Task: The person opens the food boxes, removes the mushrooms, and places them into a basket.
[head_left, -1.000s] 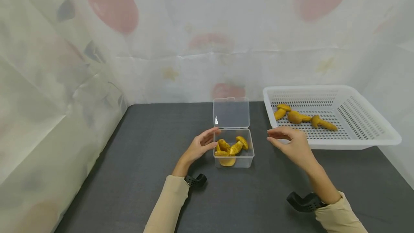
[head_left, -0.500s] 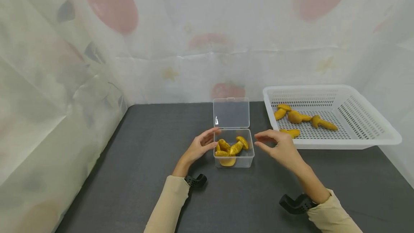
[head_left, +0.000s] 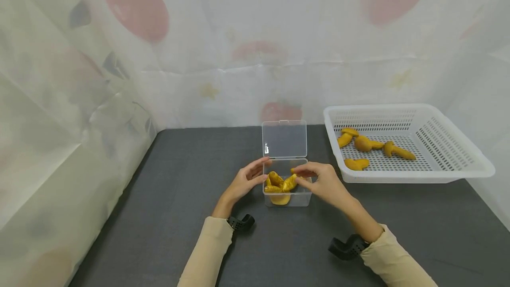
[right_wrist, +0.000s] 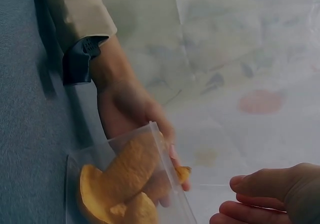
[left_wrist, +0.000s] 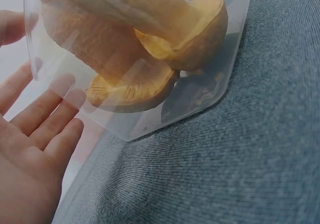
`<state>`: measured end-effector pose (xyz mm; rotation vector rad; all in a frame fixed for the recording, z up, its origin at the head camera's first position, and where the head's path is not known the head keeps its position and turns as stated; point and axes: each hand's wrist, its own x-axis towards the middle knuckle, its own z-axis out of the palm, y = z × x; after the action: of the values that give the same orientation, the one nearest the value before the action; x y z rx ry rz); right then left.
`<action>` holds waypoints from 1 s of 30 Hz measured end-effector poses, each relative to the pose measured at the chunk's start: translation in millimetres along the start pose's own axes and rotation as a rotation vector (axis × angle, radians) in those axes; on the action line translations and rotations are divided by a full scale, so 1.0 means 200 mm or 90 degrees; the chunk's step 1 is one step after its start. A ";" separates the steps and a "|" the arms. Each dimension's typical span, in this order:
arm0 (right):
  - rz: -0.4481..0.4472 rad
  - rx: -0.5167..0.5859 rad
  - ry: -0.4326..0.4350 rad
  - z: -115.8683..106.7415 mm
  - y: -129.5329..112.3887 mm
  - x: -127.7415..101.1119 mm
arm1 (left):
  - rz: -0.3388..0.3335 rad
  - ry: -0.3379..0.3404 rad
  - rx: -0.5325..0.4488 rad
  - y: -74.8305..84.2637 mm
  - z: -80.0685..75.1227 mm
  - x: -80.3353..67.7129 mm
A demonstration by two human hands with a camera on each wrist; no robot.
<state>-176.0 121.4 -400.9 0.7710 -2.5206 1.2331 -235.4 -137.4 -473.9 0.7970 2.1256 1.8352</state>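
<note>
A clear plastic box (head_left: 287, 200) stands on the dark table with its lid (head_left: 284, 139) raised at the back. Several yellow-brown mushrooms (head_left: 276, 179) lie inside; the left wrist view shows some mushrooms (left_wrist: 200, 44) through the clear wall. My left hand (head_left: 246, 181) rests against the box's left side, its fingers (left_wrist: 42, 109) fairly straight along the wall. Over the right part of the box is my right hand (head_left: 324, 184), covering part of the mushroom there. In the right wrist view, no object shows between that hand's thumb and fingers (right_wrist: 257, 215).
A white slotted basket (head_left: 454, 145) stands at the back right, holding several mushrooms (head_left: 364, 144). Behind the table hangs a pale printed cloth (head_left: 223, 87), and another patterned sheet (head_left: 75, 145) closes the left side. Each wrist wears a black camera mount (head_left: 346, 248).
My right hand has moved left from the basket's near edge to over the box, uncovering a mushroom in the basket's near left corner. My left hand and the box have stayed in place.
</note>
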 end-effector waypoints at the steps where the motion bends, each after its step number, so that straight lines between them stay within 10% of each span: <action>1: -0.003 0.005 -0.004 0.01 0.00 0.01 | -0.001 0.000 0.000 0.00 0.00 0.00; 30: 0.058 0.007 -0.121 0.22 -0.01 0.15 | 0.013 -0.005 -0.006 0.00 0.00 0.00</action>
<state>-199.3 75.6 -414.3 0.8188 -2.7309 1.2574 -235.0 -137.7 -474.0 0.8252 2.1107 1.8467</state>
